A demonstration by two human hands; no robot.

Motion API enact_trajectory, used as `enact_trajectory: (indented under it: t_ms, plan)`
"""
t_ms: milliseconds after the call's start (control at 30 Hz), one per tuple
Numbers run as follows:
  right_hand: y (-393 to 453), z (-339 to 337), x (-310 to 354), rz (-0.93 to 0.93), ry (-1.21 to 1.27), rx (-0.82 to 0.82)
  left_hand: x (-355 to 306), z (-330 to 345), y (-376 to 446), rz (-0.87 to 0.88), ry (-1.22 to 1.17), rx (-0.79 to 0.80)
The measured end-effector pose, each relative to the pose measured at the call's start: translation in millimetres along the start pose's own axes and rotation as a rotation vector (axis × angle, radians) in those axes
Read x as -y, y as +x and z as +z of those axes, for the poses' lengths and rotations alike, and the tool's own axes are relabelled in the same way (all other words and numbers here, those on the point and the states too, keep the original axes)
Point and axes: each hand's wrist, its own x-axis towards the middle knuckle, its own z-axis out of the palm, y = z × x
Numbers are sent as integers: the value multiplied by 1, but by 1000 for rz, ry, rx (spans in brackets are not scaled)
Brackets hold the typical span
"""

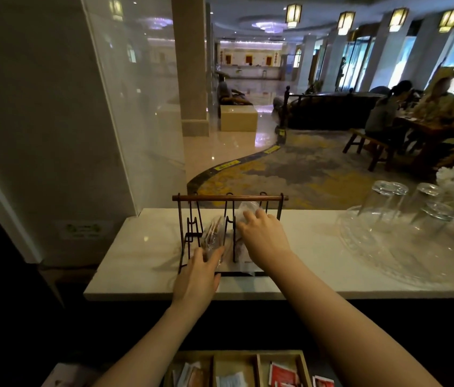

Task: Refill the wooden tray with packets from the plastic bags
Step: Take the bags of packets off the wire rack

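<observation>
Both hands are up at the metal rack (pixel 230 230) on the white counter (pixel 317 275). The left hand (pixel 197 277) has its fingers curled round a clear plastic bag (pixel 213 238) of packets; the right hand (pixel 262 233) lies spread on another bag (pixel 248 209), grip unclear. The wooden tray (pixel 237 356) sits down below, near the arms, with a few packets (pixel 284 374) in it.

Single head-worn wide-angle view, forward and down over a near white counter (pixel 303 286) toward a distant lobby

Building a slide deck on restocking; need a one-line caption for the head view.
Both hands, left and right, grasp clear plastic bags in a wire rack above the wooden tray.
</observation>
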Motion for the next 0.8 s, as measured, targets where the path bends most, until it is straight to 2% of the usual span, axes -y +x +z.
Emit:
enact_trajectory:
  t_ms: [133, 267, 400, 567, 700, 800]
  plan:
    - [1, -3, -9, -37, 25, -21, 3, 3, 6, 8, -18, -134]
    - [2, 1, -12, -62, 41, -33, 6, -2, 6, 25, -78, -182]
    - [4, 6, -12, -54, 41, -35, 4, -19, -7, 110, -66, -268]
    - [5, 10, -12, -29, 63, -86, 2, -48, -29, 160, -170, -383]
    - [8, 13, -12, -52, 105, -79, -1, -75, -43, 54, -350, -539]
    - [7, 15, -16, -81, 197, -96, 5, -87, -37, -131, -571, -538]
